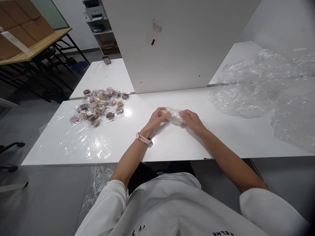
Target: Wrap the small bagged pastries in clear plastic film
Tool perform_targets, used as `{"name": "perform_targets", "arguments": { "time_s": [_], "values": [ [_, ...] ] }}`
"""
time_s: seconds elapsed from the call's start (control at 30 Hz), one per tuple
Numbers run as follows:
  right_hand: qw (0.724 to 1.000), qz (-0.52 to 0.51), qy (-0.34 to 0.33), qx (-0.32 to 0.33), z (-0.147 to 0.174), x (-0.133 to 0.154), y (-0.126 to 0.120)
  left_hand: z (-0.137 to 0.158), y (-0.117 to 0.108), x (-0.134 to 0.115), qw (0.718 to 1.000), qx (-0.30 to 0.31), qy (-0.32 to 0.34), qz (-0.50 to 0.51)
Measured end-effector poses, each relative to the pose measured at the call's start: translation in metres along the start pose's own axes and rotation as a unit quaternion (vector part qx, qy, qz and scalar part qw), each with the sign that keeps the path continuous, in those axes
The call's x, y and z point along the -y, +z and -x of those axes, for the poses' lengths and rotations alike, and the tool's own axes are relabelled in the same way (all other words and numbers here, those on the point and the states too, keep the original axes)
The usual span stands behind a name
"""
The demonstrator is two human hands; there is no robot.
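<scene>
Left hand and right hand both closed on small clear wrap bundle held between them, low over white table. Contents indistinct. Pile of wrapped round pieces lies far left of hands; loose plastic sheeting far right. Wrapping appears mid-way.

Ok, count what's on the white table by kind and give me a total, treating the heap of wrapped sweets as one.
Clear plastic wrap bundle held in both hands: 1
Heap of wrapped sweets: 1
Large crumpled clear plastic sheets: 1 mass
Metal cup: 1
Total: 4
</scene>
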State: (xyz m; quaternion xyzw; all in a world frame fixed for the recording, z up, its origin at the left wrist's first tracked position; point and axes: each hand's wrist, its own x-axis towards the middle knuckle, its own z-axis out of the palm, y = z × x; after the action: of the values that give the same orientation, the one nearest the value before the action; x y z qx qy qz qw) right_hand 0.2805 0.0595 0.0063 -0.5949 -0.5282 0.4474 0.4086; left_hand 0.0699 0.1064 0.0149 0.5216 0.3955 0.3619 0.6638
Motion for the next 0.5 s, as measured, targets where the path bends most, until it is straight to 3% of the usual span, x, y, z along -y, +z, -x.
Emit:
{"name": "perform_targets", "arguments": {
  "time_s": [0.07,0.17,0.23,0.3,0.37,0.5],
  "values": [
    [0.996,-0.058,0.041,0.048,0.002,0.007,-0.006,0.001,0.004,0.002,1.000,-0.001,0.010,0.005],
    [0.975,-0.090,0.092,0.181,0.006,0.012,-0.017,0.004,0.012,0.003,1.000,0.025,0.012,-0.003],
    [0.967,-0.104,0.123,0.197,0.000,0.009,-0.028,0.005,0.015,0.005,0.999,0.026,0.013,-0.023],
    [0.978,-0.107,0.140,0.115,-0.016,0.002,-0.048,0.004,0.016,0.007,0.999,0.011,0.026,-0.043],
    [0.989,-0.064,0.134,-0.020,-0.038,-0.008,-0.077,0.002,0.015,0.008,0.998,-0.002,0.036,-0.053],
    [0.962,0.079,0.088,-0.248,-0.072,-0.019,-0.153,0.001,0.014,0.009,0.998,-0.005,0.019,-0.061]
  ]
}}
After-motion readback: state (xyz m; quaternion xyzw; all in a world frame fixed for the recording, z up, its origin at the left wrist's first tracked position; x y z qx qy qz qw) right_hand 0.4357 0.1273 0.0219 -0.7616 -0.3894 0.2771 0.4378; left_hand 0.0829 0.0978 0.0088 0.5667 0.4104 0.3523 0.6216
